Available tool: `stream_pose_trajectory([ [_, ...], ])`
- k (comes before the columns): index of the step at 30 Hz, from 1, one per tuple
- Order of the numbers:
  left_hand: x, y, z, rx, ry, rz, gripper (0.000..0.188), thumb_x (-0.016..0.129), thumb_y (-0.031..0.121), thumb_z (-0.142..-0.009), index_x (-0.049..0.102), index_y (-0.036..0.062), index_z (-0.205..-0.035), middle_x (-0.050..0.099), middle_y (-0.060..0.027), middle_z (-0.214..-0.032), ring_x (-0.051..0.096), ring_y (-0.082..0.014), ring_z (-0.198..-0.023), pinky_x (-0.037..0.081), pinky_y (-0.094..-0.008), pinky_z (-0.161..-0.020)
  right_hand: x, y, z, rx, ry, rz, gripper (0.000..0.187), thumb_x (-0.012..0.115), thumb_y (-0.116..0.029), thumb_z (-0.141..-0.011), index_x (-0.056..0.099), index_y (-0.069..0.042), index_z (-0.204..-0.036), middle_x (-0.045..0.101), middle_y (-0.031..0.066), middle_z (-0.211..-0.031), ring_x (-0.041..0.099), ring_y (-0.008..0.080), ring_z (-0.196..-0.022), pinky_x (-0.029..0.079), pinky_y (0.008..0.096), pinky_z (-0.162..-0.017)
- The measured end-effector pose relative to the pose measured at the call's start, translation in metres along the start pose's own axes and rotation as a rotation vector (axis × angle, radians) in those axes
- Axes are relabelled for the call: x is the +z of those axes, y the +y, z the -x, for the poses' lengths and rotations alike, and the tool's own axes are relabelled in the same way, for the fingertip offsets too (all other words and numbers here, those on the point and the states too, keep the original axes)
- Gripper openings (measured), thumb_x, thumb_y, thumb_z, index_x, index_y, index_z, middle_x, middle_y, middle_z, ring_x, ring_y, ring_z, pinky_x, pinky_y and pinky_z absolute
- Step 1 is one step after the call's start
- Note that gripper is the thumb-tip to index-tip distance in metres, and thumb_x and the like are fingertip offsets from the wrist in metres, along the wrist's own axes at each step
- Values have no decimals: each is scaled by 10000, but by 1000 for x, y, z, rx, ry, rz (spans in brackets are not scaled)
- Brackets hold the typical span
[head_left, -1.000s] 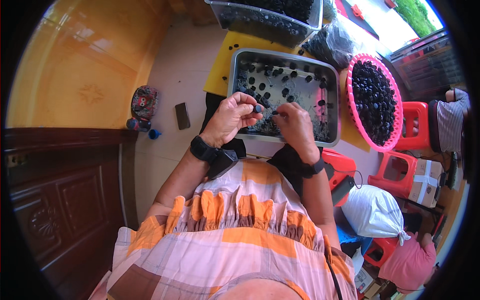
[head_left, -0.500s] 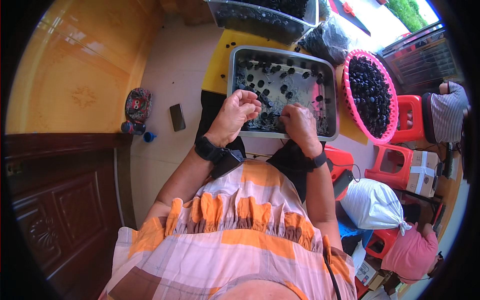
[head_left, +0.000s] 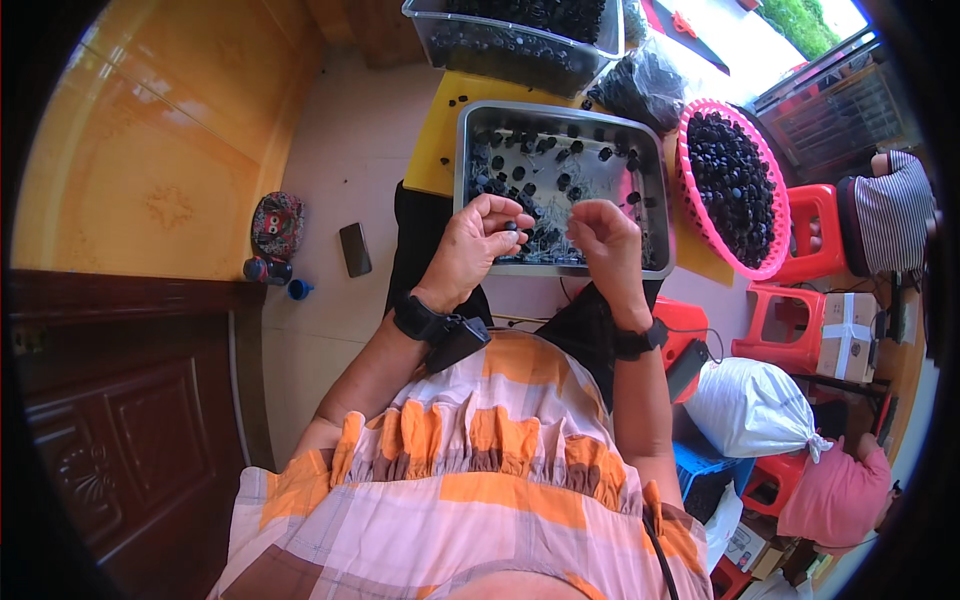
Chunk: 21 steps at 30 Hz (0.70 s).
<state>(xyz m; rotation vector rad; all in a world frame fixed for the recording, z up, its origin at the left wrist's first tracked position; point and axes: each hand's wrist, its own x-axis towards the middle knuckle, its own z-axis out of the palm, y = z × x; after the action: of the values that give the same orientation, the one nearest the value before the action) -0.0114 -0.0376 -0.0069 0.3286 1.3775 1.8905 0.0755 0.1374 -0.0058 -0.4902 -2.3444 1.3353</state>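
Note:
In front of me stands a rectangular metal tray [head_left: 560, 108] with small black round pieces [head_left: 563, 181] scattered in it, among many thin, shiny, see-through slivers [head_left: 548, 240]. Over the tray's near left part, my left hand [head_left: 466, 250] pinches one small black round piece [head_left: 511, 227] between thumb and fingertips. To its right, my right hand [head_left: 612, 256] is closed in a pinch above the tray's near side. Whatever its fingertips hold is too small to make out. The two hands are apart.
A pink basket [head_left: 684, 172] heaped with black pieces stands right of the tray. Beyond it are a clear plastic bin [head_left: 500, 30] and a plastic bag [head_left: 660, 75]. Red stools [head_left: 790, 328], a white sack [head_left: 750, 405] and two people are at right. A phone [head_left: 355, 250] lies on the floor at left.
My right hand has lifted from among the slivers, its fingertips now higher in view. My left hand has lowered slightly, and a black piece now shows at its fingertips.

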Motion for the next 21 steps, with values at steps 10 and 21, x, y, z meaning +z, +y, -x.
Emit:
stream_pose_trajectory([
  [10,22,-7,17,217,-16,-254,251,579,-52,-837,526,22,-1072,617,-52,-1006,571,-86,-932,466,-215,-810,12,-24,35,93,-181,-510,152,594,66,-804,597,26,-950,644,23,-872,583,49,-776,481,194,-661],
  [21,25,-16,13,244,17,-179,269,573,-97,-794,520,4,-1037,625,-81,-965,599,-113,-921,490,-236,-800,6,-34,35,-110,-161,-66,199,630,30,-756,656,-21,-946,627,100,-819,629,183,-729,493,260,-648],
])
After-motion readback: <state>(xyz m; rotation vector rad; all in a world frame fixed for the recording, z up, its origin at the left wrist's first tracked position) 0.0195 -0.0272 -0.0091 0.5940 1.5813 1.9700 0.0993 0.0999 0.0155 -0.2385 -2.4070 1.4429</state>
